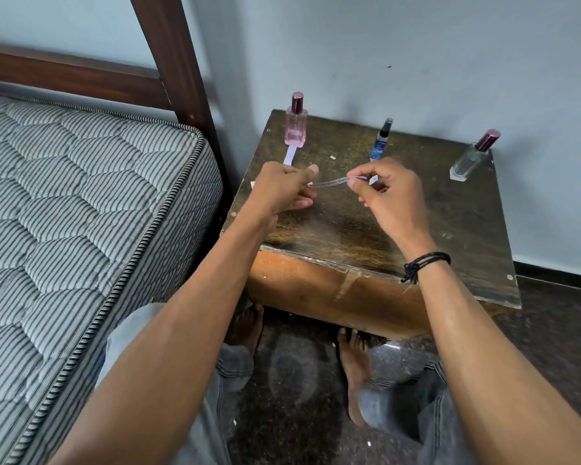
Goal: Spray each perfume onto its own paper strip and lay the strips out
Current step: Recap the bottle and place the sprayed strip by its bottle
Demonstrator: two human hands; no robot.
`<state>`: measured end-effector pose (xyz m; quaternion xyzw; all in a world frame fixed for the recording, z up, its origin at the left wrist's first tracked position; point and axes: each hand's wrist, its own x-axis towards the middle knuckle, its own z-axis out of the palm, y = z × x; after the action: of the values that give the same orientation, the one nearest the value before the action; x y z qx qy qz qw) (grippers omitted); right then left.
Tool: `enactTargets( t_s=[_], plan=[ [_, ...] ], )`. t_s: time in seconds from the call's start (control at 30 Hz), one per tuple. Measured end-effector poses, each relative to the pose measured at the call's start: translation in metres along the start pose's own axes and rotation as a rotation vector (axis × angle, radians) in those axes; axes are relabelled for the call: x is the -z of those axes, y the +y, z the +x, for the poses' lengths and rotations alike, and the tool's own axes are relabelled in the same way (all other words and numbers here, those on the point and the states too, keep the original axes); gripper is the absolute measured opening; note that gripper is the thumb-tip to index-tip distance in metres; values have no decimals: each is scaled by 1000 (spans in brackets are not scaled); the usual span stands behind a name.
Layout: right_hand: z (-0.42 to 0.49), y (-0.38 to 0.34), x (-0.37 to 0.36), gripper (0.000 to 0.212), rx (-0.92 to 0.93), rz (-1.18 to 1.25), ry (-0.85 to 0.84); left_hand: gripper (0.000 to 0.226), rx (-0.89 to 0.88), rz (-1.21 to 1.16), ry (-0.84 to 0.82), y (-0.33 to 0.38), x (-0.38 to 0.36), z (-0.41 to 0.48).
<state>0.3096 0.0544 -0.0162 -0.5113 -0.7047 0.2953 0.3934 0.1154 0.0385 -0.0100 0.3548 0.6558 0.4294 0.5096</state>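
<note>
Strip (332, 181) pinched at both ends between my left hand (282, 187) and right hand (388, 193); next, I judge, laying it near the blue bottle (381, 140).

A striped quilted mattress (81, 203) is lying at the left inside a dark wooden bed frame (168, 55), whose post is rising against the pale wall (416, 45). A worn wooden bedside table (366, 229) is standing just beside the bed on a dark speckled floor (299, 380), with small white scraps (332, 157) lying on its top.
</note>
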Motion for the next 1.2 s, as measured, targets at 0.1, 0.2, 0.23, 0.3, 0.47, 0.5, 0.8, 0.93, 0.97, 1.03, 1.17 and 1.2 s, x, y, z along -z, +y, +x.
enactTargets(
  t_s=[0.1,0.2,0.23,0.3,0.47,0.5,0.8,0.93,0.97,1.03,1.17,1.2],
  plan=[
    [-2,3,6,13,28,0,-32,11,-3,-82,40,-3,-13,-1],
    [-5,6,14,18,52,-8,-51,10,-33,-103,96,-3,-20,0],
    [-5,7,17,19,54,-17,-55,9,-47,-105,114,-2,-22,1],
    [-6,11,24,18,52,-44,-59,8,-80,-96,142,0,-25,2],
    [-10,20,47,16,33,-106,-77,9,-231,49,166,5,-40,0],
    [-12,23,51,17,29,-123,-89,9,-256,88,163,5,-44,-1],
    [-24,38,79,16,48,-360,-337,15,-327,450,87,1,-74,-5],
    [-25,43,83,19,19,-402,-422,12,-297,562,67,1,-77,-7],
    [-25,44,84,20,15,-413,-439,13,-297,587,61,1,-77,-7],
    [-26,45,85,23,9,-433,-467,13,-295,623,51,2,-77,-8],
    [-25,43,85,28,-4,-427,-481,13,-309,672,48,1,-76,-8],
    [-25,43,85,29,-10,-413,-467,13,-312,676,47,0,-75,-8]
  ],
)
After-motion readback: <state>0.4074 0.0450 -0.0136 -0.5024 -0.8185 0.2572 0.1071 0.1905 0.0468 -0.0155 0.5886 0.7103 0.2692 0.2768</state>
